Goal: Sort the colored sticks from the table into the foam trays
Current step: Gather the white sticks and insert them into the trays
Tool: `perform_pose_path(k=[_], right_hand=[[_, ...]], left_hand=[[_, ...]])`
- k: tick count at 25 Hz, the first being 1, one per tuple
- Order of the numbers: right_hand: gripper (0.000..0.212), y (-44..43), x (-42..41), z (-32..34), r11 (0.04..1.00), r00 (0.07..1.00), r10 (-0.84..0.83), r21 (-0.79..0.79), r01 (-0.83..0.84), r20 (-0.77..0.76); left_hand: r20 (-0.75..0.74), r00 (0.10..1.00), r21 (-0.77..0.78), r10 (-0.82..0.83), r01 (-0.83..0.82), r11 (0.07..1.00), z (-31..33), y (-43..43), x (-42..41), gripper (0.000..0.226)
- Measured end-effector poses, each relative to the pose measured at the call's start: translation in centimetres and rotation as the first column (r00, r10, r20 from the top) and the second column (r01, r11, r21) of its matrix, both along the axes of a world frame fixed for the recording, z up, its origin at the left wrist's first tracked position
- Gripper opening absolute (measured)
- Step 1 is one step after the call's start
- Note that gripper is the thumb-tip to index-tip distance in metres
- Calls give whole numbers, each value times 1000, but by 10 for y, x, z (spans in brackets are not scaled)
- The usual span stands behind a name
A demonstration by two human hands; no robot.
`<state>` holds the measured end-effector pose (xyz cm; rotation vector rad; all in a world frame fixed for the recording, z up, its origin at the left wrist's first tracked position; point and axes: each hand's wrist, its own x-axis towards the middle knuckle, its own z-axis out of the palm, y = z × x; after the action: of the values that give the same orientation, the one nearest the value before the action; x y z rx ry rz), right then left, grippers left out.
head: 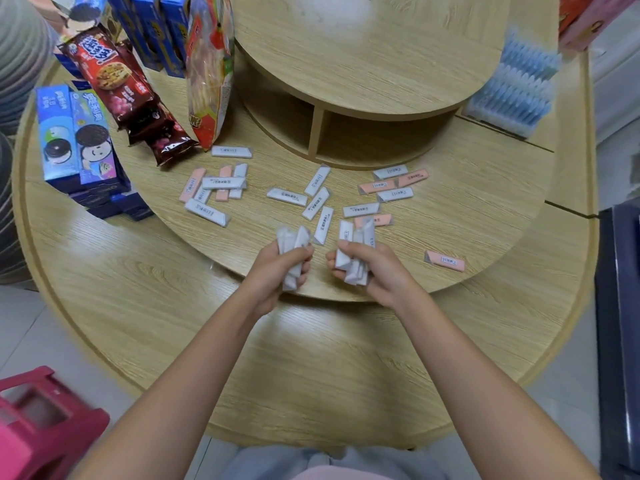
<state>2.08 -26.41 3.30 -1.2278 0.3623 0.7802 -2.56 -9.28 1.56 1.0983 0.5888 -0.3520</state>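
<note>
Several white and pink wrapped sticks lie scattered on the middle tier of a round wooden stand [485, 216]. One pink stick [445, 260] lies alone near the tier's front right edge. A cluster of white and pink sticks [214, 188] sits at the left. My left hand [277, 268] grips a bundle of white sticks [292, 245]. My right hand [370, 268] grips another bundle of white sticks [356, 251]. Both hands hover over the tier's front edge. A rack of blue-and-white sticks [512, 84] stands at the back right.
Cookie boxes [76, 136], dark red snack packs [124, 91] and a tall snack bag [207, 71] stand at the left. The stand's upper tier [363, 64] overhangs open compartments. A pink plastic stool [41, 420] is at the lower left, and a dark bin [620, 323] at the right.
</note>
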Motion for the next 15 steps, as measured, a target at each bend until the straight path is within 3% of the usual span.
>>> perform_pose_path(k=[5, 9, 15], right_hand=[[23, -30, -59, -1, 998, 998, -31, -53, 34, 49], [24, -73, -115, -7, 976, 991, -120, -174, 129, 62], [19, -172, -198, -12, 885, 952, -296, -351, 306, 82]], left_hand=[[22, 992, -26, -121, 122, 992, 6, -43, -46, 11], [-16, 956, 18, -293, 293, 956, 1, -87, -83, 27], [-65, 811, 157, -582, 584, 796, 9, -189, -118, 31]])
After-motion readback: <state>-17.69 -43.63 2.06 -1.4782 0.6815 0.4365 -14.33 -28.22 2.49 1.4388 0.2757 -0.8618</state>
